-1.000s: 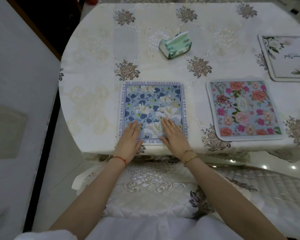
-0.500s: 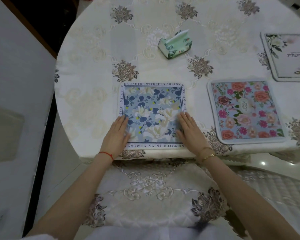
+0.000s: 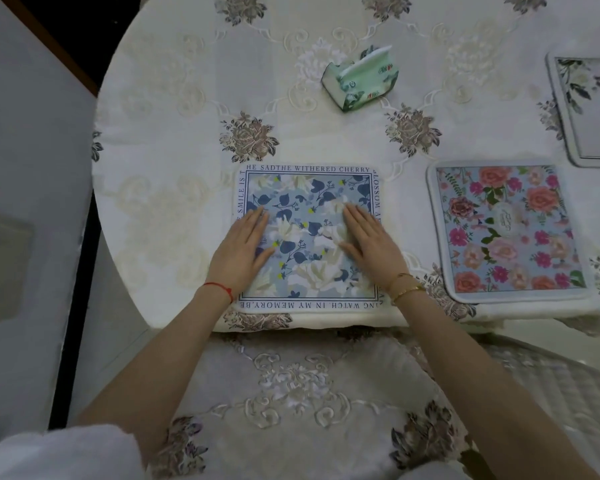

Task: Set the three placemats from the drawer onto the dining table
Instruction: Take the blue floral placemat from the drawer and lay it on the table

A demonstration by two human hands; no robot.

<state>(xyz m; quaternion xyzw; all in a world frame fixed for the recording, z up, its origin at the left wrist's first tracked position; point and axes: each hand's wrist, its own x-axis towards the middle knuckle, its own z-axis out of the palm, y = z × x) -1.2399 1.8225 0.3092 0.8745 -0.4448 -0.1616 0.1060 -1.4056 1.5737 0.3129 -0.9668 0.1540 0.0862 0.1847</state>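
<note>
Moved since earlier: your hands are sliding up the blue placemat (image 3: 309,233), further from its near edge.
Left hand (image 3: 241,252): you are pressing it flat, fingers (image 3: 257,221) stretched out, gripping nothing.
Right hand (image 3: 369,242): lying flat likewise, covering the mat's right border lettering.
Pink placemat (image 3: 506,230): lying just right, on the bench (image 3: 174,140).
Third placemat (image 3: 586,105): being cut off by the frame's right edge.
Tissue pack (image 3: 361,77): sitting beyond, print too small to read.

We note the pale placemat (image 3: 591,109) cut off by the right edge. The hands (image 3: 243,252) cover parts of the blue placemat's (image 3: 309,216) border lettering.
</note>
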